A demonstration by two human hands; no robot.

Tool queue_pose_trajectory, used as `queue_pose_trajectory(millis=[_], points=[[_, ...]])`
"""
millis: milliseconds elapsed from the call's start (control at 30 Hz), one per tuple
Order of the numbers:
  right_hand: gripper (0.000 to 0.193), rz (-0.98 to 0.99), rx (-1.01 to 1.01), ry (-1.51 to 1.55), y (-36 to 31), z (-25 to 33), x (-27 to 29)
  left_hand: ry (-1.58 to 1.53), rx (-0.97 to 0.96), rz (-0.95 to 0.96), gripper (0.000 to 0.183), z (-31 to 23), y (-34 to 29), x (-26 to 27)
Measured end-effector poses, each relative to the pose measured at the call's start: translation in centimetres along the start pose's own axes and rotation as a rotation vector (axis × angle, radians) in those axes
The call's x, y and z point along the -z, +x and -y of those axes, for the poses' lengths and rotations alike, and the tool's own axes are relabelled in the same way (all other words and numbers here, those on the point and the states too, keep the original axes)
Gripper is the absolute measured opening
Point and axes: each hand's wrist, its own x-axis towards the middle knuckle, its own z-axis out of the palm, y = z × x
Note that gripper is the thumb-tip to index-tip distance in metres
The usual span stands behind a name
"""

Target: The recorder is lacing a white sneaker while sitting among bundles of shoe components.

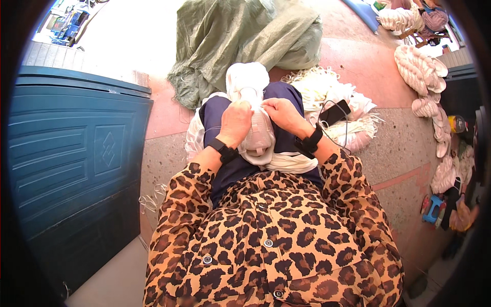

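Observation:
A white mesh shoe [258, 130] rests between my knees, its rounded white end [247, 77] pointing away from me. My left hand [237, 122] is closed in a fist against the shoe's left side, its fingertips hidden, so what it grips cannot be made out. At the shoe's opposite side my right hand [284, 114] pinches what looks like a thin white shoelace, close to the lacing. Both wrists wear black bands. Under the shoe, pale cloth or cord lies across my dark blue trousers [211, 118].
A grey-green woven sheet [245, 36] is heaped in front of me. To its right lies a pile of white laces [327, 87], with a black phone-like device [335, 112] and cable on it. Bundled pale cords [419, 71] lie farther right. A blue panelled door [76, 138] stands left.

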Motion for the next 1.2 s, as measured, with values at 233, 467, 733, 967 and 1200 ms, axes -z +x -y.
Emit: queue_pose_trajectory(millis=[233,467,733,967,1200], points=[[0.023,0.057,-0.082,-0.137,0.3,1.0,0.0,-0.08,0.114,0.007,0.015,0.4,0.5,-0.1],[0.022,0.002,0.025,-0.368,0.3,1.4,-0.5,-0.221,0.242,0.066,0.015,0.9,1.0,-0.2],[0.022,0.272,-0.147,-0.163,2.7,1.2,0.0,-0.237,0.221,0.017,0.015,0.9,0.7,-0.2],[0.019,0.163,-0.19,-0.095,2.0,1.3,-1.0,-0.229,0.216,-0.004,0.016,1.1,0.2,-0.2],[0.016,-0.016,0.115,-0.196,1.6,-0.1,-1.8,-0.228,0.13,-0.065,0.019,1.4,-1.0,-0.6]])
